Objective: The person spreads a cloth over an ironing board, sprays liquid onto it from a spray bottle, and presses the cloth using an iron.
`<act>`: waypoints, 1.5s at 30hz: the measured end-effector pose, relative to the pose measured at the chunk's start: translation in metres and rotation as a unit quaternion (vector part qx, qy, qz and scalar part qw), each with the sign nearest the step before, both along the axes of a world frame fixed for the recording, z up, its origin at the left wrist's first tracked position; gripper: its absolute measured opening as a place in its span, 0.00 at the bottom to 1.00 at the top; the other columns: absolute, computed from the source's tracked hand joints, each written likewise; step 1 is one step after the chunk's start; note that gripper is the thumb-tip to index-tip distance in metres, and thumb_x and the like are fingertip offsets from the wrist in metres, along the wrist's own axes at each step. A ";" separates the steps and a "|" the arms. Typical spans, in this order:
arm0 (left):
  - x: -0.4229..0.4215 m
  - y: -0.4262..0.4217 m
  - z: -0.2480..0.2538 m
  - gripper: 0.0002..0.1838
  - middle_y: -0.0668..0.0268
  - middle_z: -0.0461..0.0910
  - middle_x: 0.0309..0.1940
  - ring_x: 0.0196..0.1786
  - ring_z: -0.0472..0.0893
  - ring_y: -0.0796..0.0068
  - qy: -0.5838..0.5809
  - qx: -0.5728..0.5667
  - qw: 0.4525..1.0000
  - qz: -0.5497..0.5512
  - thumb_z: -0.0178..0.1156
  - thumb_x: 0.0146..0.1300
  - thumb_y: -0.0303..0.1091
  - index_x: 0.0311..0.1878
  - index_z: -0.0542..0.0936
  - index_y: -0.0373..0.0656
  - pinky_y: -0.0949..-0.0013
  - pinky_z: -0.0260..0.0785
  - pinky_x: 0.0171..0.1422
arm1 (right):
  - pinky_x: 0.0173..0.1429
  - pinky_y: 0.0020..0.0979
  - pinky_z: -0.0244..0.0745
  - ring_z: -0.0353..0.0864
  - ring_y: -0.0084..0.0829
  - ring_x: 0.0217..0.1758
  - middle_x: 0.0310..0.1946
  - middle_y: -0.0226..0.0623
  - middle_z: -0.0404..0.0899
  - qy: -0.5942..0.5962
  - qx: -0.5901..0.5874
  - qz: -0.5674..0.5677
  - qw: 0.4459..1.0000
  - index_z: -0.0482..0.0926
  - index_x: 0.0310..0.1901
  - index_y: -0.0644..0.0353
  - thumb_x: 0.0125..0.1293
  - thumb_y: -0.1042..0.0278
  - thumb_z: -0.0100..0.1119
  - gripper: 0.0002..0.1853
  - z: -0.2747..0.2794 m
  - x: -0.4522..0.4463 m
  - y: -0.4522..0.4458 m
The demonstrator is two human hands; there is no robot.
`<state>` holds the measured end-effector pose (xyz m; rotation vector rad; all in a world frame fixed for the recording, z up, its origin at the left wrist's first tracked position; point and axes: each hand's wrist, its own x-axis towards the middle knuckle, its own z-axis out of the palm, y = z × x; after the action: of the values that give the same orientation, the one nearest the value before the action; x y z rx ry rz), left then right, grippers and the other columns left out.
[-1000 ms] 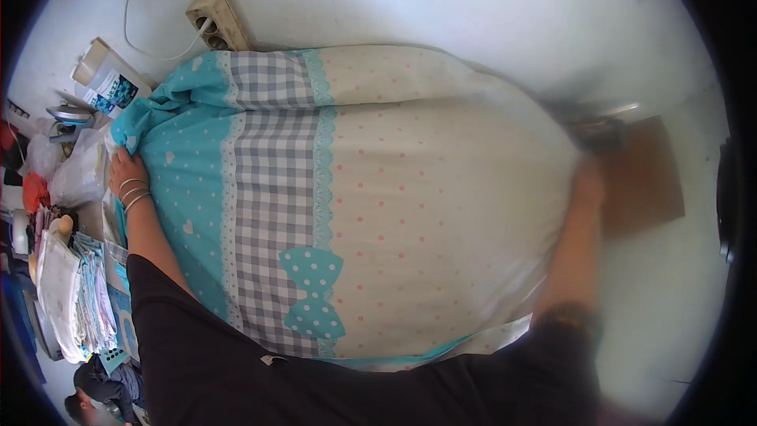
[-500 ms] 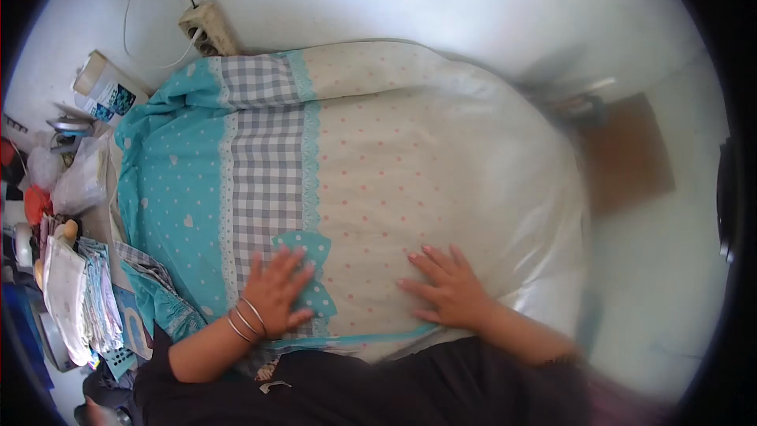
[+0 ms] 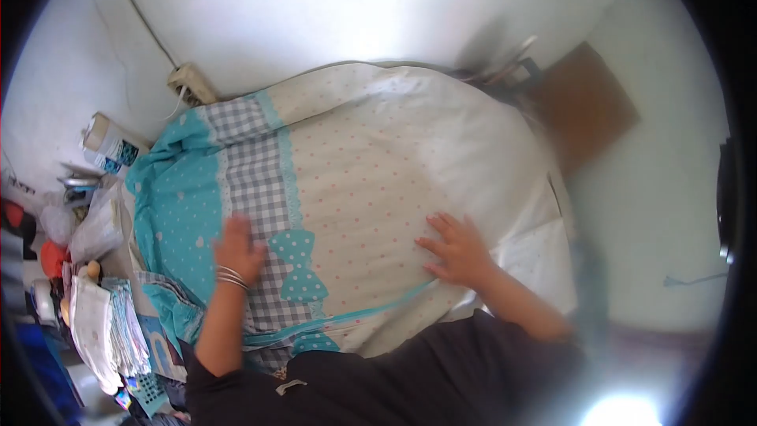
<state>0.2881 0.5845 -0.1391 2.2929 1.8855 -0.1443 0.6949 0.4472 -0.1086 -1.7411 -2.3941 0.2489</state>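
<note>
A broad patterned fabric (image 3: 363, 181) lies spread in front of me, with a teal part on the left, a grey checked band and a cream dotted part. My left hand (image 3: 239, 251), with bangles at the wrist, rests over the checked band beside a teal bow motif (image 3: 296, 264); it is somewhat blurred, but its fingers look spread. On the cream part, my right hand (image 3: 456, 252) lies with fingers apart and holds nothing. A teal strip (image 3: 371, 309) runs along the fabric's near side.
A power strip (image 3: 191, 84) is against the wall behind the fabric. At the left stand a white container (image 3: 110, 142), plastic bags (image 3: 96, 225) and a stack of folded cloths (image 3: 106, 331). A brown board (image 3: 582, 109) is at the right.
From the fabric's left and right edges, both hands have come inward onto its surface. Since half a second ago, my left hand has shifted left and the view has tilted.
</note>
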 end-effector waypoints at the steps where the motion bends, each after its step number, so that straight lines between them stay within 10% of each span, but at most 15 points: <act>1: 0.030 -0.016 0.006 0.35 0.60 0.47 0.69 0.71 0.48 0.62 -0.021 -0.022 0.997 -0.066 0.49 0.57 0.50 0.68 0.54 0.50 0.44 0.37 0.69 | 0.64 0.52 0.54 0.60 0.41 0.64 0.59 0.41 0.64 -0.001 0.002 -0.012 1.000 0.75 0.50 0.43 0.55 0.55 0.55 0.19 -0.004 0.011 -0.004; 4: 0.055 -0.035 0.007 0.36 0.60 0.48 0.69 0.72 0.47 0.62 -0.029 0.028 0.995 -0.088 0.50 0.56 0.51 0.67 0.55 0.51 0.45 0.35 0.70 | 0.61 0.56 0.56 0.60 0.40 0.64 0.59 0.38 0.64 -0.151 -0.019 -0.398 0.905 0.72 0.55 0.43 0.57 0.52 0.52 0.22 -0.063 0.133 -0.011; 6: 0.050 -0.031 -0.001 0.35 0.62 0.47 0.70 0.72 0.46 0.61 -0.043 0.031 0.994 -0.092 0.49 0.57 0.51 0.67 0.56 0.51 0.46 0.33 0.70 | 0.59 0.44 0.63 0.64 0.38 0.61 0.57 0.38 0.67 -0.158 -0.083 -0.553 0.814 0.68 0.57 0.49 0.58 0.52 0.52 0.25 0.001 0.176 -0.035; 9: 0.053 -0.034 -0.004 0.34 0.63 0.45 0.70 0.72 0.45 0.61 -0.021 0.033 0.996 -0.075 0.47 0.58 0.51 0.67 0.55 0.51 0.44 0.34 0.70 | 0.54 0.38 0.67 0.72 0.42 0.52 0.49 0.44 0.74 -0.004 0.118 -0.603 0.789 0.73 0.50 0.55 0.57 0.51 0.54 0.22 0.004 0.226 -0.114; 11: 0.070 -0.044 -0.002 0.34 0.64 0.44 0.70 0.72 0.44 0.61 -0.003 0.004 0.999 -0.039 0.45 0.59 0.51 0.68 0.54 0.51 0.42 0.34 0.69 | 0.49 0.39 0.70 0.77 0.44 0.44 0.38 0.46 0.78 0.017 0.013 -0.641 0.767 0.77 0.40 0.60 0.54 0.50 0.57 0.21 0.008 0.222 -0.162; 17: 0.163 -0.091 0.014 0.34 0.63 0.42 0.71 0.72 0.43 0.61 -0.031 -0.070 0.961 -0.264 0.43 0.60 0.53 0.68 0.52 0.53 0.41 0.35 0.69 | 0.43 0.39 0.70 0.77 0.48 0.38 0.30 0.50 0.78 0.143 -0.010 -0.643 0.753 0.78 0.30 0.64 0.50 0.49 0.59 0.22 -0.018 0.194 -0.254; 33: 0.252 -0.119 0.002 0.37 0.66 0.41 0.71 0.72 0.42 0.63 0.032 0.007 0.920 -0.390 0.50 0.58 0.52 0.69 0.49 0.58 0.47 0.40 0.70 | 0.36 0.42 0.72 0.79 0.46 0.34 0.28 0.42 0.79 -0.012 0.047 -0.667 0.743 0.74 0.31 0.56 0.57 0.50 0.53 0.16 -0.012 0.179 -0.261; 38: 0.248 -0.118 -0.004 0.37 0.65 0.40 0.71 0.72 0.43 0.62 0.024 0.014 0.917 -0.399 0.49 0.58 0.53 0.69 0.49 0.55 0.47 0.39 0.70 | 0.48 0.41 0.69 0.75 0.41 0.48 0.42 0.42 0.76 -0.061 0.021 -0.695 0.717 0.76 0.35 0.53 0.53 0.58 0.59 0.11 0.024 0.164 -0.237; 42: 0.237 -0.121 -0.001 0.37 0.63 0.41 0.71 0.72 0.43 0.62 -0.012 -0.004 0.930 -0.368 0.47 0.59 0.54 0.69 0.50 0.53 0.47 0.37 0.70 | 0.57 0.42 0.64 0.68 0.43 0.55 0.50 0.40 0.71 0.045 0.180 -0.445 0.876 0.74 0.48 0.51 0.52 0.61 0.60 0.20 0.006 0.147 -0.164; 45: 0.218 -0.122 0.009 0.36 0.61 0.42 0.70 0.72 0.42 0.61 -0.009 0.002 0.958 -0.287 0.45 0.60 0.54 0.68 0.51 0.52 0.47 0.36 0.71 | 0.67 0.46 0.51 0.54 0.43 0.67 0.62 0.43 0.59 0.060 0.075 -0.240 0.966 0.68 0.58 0.48 0.58 0.49 0.51 0.27 0.004 0.085 -0.087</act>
<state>0.5060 0.4628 -0.1300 2.7608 1.1553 -0.1886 0.7798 0.3599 -0.1049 -2.0906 -1.7837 0.0997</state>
